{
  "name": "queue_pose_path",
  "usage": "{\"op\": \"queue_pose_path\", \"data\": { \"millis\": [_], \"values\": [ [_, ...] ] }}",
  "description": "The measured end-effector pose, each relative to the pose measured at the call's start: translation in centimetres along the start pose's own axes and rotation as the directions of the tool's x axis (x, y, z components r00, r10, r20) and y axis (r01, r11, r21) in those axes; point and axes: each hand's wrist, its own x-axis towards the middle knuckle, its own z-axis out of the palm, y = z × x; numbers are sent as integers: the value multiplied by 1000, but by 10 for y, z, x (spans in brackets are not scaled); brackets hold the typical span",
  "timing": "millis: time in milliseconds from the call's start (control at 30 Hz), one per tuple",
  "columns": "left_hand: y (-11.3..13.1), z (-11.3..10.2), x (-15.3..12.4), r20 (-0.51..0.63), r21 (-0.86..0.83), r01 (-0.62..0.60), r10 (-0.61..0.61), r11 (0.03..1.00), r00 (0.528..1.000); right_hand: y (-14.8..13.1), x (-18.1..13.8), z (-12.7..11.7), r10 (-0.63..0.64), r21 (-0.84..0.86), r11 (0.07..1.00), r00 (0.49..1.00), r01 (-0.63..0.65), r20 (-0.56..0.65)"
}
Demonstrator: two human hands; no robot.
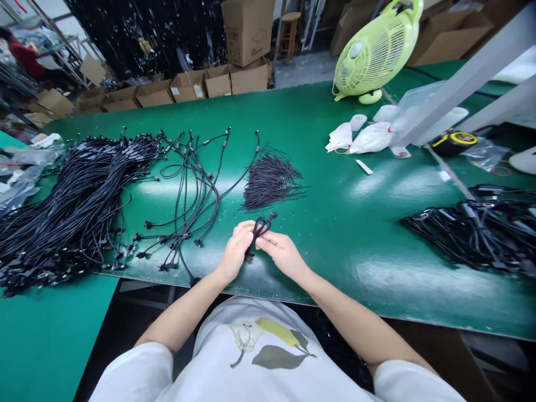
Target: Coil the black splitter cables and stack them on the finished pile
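Observation:
Near the front edge of the green table, a coiled black cable [262, 226] is held between my two hands. My left hand [238, 248] is closed around its left side. From the right, the fingers of my right hand [281, 250] pinch the coil; whether a tie is in them I cannot make out. Just beyond my hands lies a pile of short black twist ties [272, 181]. Several loose black cables [192, 190] with connectors on their ends spread out to the left of my hands.
A large heap of uncoiled black cables [92, 195] covers the table's left side. Coiled cable bundles [481, 231] lie at the right. A green fan [377, 53], white plastic bags [371, 138] and a tape measure [454, 143] sit toward the back right. Cardboard boxes [188, 86] line the far edge.

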Motion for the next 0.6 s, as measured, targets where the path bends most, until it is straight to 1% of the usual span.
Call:
{"op": "queue_pose_path", "data": {
  "millis": [33,67,100,133,167,200,233,267,300,333,367,400,433,467,500,533,567,600],
  "values": [
    [4,-6,-2,79,101,-42,34,994,996,4,0,-1,4,62,998,1000,-4,-1],
    [8,-10,-4,163,200,-67,34,977,986,9,0,-4,10,102,995,1000,-9,-8],
    [10,-13,-7,229,291,-77,9,954,973,13,0,-7,22,129,992,999,-18,-27],
    [10,-14,-9,267,363,-70,-32,929,963,17,0,-11,40,147,989,998,-31,-57],
    [7,-14,-11,281,407,-43,-81,912,956,18,-1,-14,59,156,987,994,-44,-94],
    [4,-13,-12,276,416,9,-135,910,952,18,-2,-15,73,157,986,989,-52,-128],
    [0,-12,-12,248,381,86,-191,920,950,15,-4,-15,76,155,987,985,-51,-153],
    [-4,-11,-11,217,307,184,-257,934,942,10,-7,-13,55,151,988,987,-32,-154],
    [-6,-9,-10,192,205,285,-324,936,926,5,-10,-9,15,148,989,992,4,-126],
    [-6,-9,-8,169,100,362,-375,927,912,-1,-13,-5,-31,149,988,997,41,-73],
    [-3,-10,-7,147,23,394,-393,919,908,-5,-16,1,-69,156,985,998,70,-7],
    [2,-11,-6,139,-5,380,-376,925,916,-7,-17,5,-92,167,983,994,82,54],
    [9,-12,-6,155,17,327,-325,945,933,-7,-18,9,-94,176,981,991,76,97],
    [17,-13,-8,201,81,244,-255,966,946,-5,-17,11,-76,182,982,990,54,117],
    [24,-13,-10,257,166,146,-186,975,948,-1,-15,12,-47,184,983,992,25,114],
    [29,-12,-13,314,250,59,-138,966,939,4,-13,11,-20,182,983,995,2,96],
    [31,-12,-16,355,316,-1,-118,949,927,9,-11,9,1,174,985,997,-13,71],
    [31,-10,-20,371,356,-25,-117,934,921,13,-9,7,18,161,987,999,-25,45]
  ]
}}
